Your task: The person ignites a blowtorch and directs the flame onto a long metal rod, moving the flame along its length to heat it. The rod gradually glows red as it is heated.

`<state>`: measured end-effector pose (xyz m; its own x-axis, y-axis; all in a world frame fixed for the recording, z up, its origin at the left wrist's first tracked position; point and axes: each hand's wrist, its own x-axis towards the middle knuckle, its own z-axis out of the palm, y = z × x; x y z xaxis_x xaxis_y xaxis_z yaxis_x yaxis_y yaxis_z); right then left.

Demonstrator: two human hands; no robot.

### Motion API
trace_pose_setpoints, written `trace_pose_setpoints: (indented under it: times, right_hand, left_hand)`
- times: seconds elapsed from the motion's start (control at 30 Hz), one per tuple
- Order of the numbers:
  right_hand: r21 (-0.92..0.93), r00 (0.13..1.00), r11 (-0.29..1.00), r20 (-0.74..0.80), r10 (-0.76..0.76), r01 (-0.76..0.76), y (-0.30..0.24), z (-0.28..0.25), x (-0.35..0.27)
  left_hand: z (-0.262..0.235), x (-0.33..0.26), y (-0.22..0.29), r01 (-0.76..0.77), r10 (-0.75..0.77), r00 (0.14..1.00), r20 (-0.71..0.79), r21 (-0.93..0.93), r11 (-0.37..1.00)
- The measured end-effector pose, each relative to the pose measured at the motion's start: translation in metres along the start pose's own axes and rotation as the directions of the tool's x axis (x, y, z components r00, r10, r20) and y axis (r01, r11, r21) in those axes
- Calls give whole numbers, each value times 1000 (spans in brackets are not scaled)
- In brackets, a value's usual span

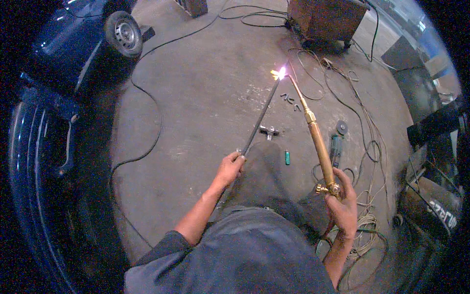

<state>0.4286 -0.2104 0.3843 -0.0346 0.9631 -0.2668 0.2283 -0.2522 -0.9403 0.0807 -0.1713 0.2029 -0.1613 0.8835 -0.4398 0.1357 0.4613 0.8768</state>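
My right hand [344, 203] is closed round the valve end of a brass gas torch [320, 147]. The torch points away from me, its thin bent tip beside a bright white-pink flame [280, 73]. My left hand [230, 168] grips the near end of a long dark metal rod [262, 115]. The rod's far end meets the flame and glows yellow there. On the floor between my arms lie a hammer-like metal head [269, 132], a small green cylinder, perhaps a lighter [287, 157], and several short bent dark pieces [291, 100].
An angle grinder [336, 147] lies left of tangled hoses and cables [367, 230]. A dark cable [159, 122] runs along the floor at left, near a blue vehicle [58, 39] with a wheel [124, 34]. A rusty wheeled metal box [325, 22] stands far ahead; a dark cylinder [431, 206] lies right.
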Motion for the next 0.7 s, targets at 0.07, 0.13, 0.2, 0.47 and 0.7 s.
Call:
trace_pose_setpoints:
  times: [0.07,0.13,0.2,0.47,0.7]
  right_hand:
    - [15,1000,1000,8,-4,4,0,-2,0]
    - [58,998,997,32,57,-59,-10,-1,-3]
    - [42,1000,999,23,8,-9,-3,0,0]
    - [-99,998,995,-58,-29,23,2,5,0]
    - [-26,997,999,-63,35,-36,-9,9,-7]
  left_hand:
    - [0,-1,6,19,-19,1000,19,-9,1000]
    - [2,-2,7,18,-18,1000,12,-14,1000]
    - [2,-2,6,-4,4,1000,14,27,1000]
    - [2,-2,-1,-26,28,999,-17,102,994]
    - [-1,4,-11,-91,88,995,40,93,991]
